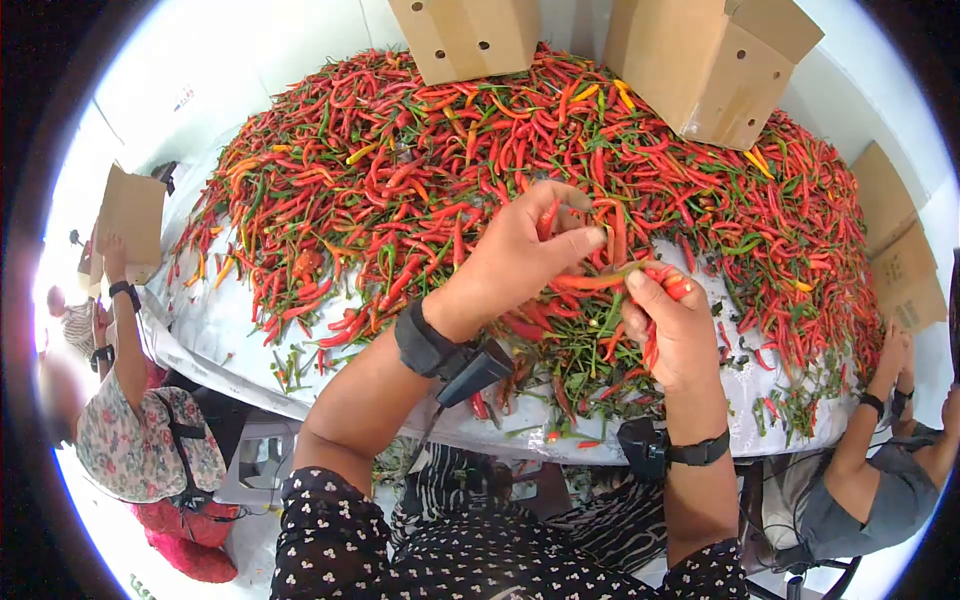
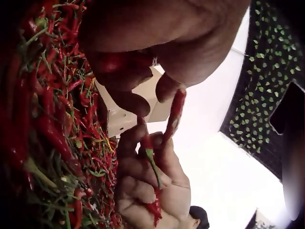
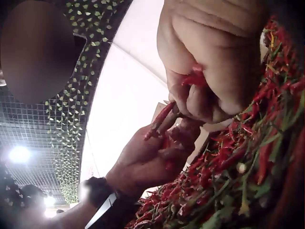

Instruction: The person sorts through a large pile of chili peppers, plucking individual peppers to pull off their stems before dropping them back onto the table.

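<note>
Over a pile of chili peppers (image 1: 380, 180), my left hand (image 1: 525, 245) curls its fingers round some red chilies, one poking out by the index finger. My right hand (image 1: 675, 325) pinches an orange-red chili (image 1: 590, 283) between thumb and fingers, close below the left thumb. More red chilies are tucked in the right palm; a red tip (image 3: 194, 78) sticks out there in the right wrist view. In the left wrist view, a chili with a green stem (image 2: 152, 164) lies across the right fingers. A second red chili (image 2: 175, 114) reaches up to the left fingertips.
Green stems (image 1: 600, 365) lie heaped on the white-covered table (image 1: 215, 330) below my hands. Two cardboard boxes (image 1: 480, 45) (image 1: 710, 75) stand at the back of the pile. A person (image 1: 150, 420) sits at the left, another (image 1: 860, 480) at the right.
</note>
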Motion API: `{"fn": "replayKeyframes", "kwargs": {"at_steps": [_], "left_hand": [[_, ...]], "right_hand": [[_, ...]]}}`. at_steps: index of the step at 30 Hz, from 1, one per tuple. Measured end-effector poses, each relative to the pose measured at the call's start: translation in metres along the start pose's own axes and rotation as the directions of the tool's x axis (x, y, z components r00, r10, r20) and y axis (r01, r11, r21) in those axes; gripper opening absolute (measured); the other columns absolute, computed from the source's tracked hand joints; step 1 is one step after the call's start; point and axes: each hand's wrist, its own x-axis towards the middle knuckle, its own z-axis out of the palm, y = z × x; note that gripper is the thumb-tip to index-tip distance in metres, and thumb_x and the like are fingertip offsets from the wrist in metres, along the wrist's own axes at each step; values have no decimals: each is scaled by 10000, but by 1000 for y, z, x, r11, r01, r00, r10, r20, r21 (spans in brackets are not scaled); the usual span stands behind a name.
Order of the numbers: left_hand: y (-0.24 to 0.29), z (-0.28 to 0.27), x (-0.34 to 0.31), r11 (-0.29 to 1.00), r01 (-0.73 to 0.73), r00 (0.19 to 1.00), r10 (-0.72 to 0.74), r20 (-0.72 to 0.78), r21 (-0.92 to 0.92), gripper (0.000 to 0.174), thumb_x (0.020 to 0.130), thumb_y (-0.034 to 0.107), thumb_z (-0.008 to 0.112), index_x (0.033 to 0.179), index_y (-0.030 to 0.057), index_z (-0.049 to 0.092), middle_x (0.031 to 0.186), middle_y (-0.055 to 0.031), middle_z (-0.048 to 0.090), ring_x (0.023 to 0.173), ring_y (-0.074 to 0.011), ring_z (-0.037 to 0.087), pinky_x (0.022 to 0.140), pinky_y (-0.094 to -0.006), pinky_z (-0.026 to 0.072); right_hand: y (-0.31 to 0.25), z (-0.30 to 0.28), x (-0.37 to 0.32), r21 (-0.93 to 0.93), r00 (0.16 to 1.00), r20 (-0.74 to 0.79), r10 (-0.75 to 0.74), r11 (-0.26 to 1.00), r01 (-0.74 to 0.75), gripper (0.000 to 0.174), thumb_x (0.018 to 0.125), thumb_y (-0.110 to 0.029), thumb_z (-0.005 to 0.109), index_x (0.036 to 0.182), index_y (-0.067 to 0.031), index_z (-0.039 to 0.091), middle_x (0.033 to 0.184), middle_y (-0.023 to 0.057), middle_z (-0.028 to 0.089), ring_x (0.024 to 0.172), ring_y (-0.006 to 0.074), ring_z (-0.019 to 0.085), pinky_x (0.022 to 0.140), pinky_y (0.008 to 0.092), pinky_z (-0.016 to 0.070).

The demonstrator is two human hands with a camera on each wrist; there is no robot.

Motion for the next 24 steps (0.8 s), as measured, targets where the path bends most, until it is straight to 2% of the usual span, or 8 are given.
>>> {"fn": "replayKeyframes", "kwargs": {"at_steps": [2,4,7,10,12,14,18,24], "left_hand": [[-2,1,-1,986,-105,994,105,8,128,204,857,111,551,1040,21,535,761,8,568,626,-43,528,544,-195,431],[3,3,-5,994,108,947,-103,305,2,210,860,127,552,1040,23,528,721,13,560,615,-37,515,535,-191,423],[2,5,-7,989,149,941,-137,310,-15,190,877,149,524,1024,28,516,712,7,560,603,-43,518,517,-187,416],[10,5,-7,962,234,939,-186,288,-141,182,891,166,486,1022,39,493,703,-9,565,591,-57,528,477,-178,394],[9,4,-5,933,275,938,-207,276,-232,179,896,172,468,1022,46,480,698,-18,567,587,-65,534,453,-174,378],[-4,5,-3,888,265,957,-194,216,-375,180,890,173,458,1026,55,456,682,-23,563,544,-70,513,413,-174,338],[-8,8,-3,877,283,949,-196,248,-389,165,880,172,486,1000,60,473,650,-6,537,510,-53,468,401,-178,308],[4,13,-8,942,294,921,-233,313,-163,157,846,191,573,947,77,532,627,42,483,517,-10,401,428,-167,284]], "right_hand": [[1,-3,2,-168,988,-59,-142,977,130,123,829,-93,593,904,4,588,579,-38,463,459,29,362,413,189,264],[1,0,1,-244,981,-78,-178,958,154,106,821,-63,592,895,13,595,583,-44,466,465,21,361,416,188,264],[2,-1,2,-378,966,-84,-243,905,194,104,815,-46,590,900,14,598,582,-51,460,473,16,365,418,186,262],[2,-1,3,-224,977,-118,-177,963,148,97,801,-30,587,891,4,599,601,-37,484,469,21,363,417,183,266],[1,-6,6,61,991,-79,-106,992,111,143,785,-7,579,928,-9,580,714,23,567,467,32,373,413,177,285],[1,-8,7,139,992,-67,-105,984,114,186,782,2,569,968,-11,556,794,59,587,474,36,384,414,174,296],[2,-9,8,336,993,-42,-111,935,118,291,785,21,541,1067,-24,487,947,121,606,502,42,416,424,168,321],[5,-4,7,321,995,2,-100,943,94,291,781,29,543,1059,-35,484,935,109,610,518,51,430,438,171,327]]}}
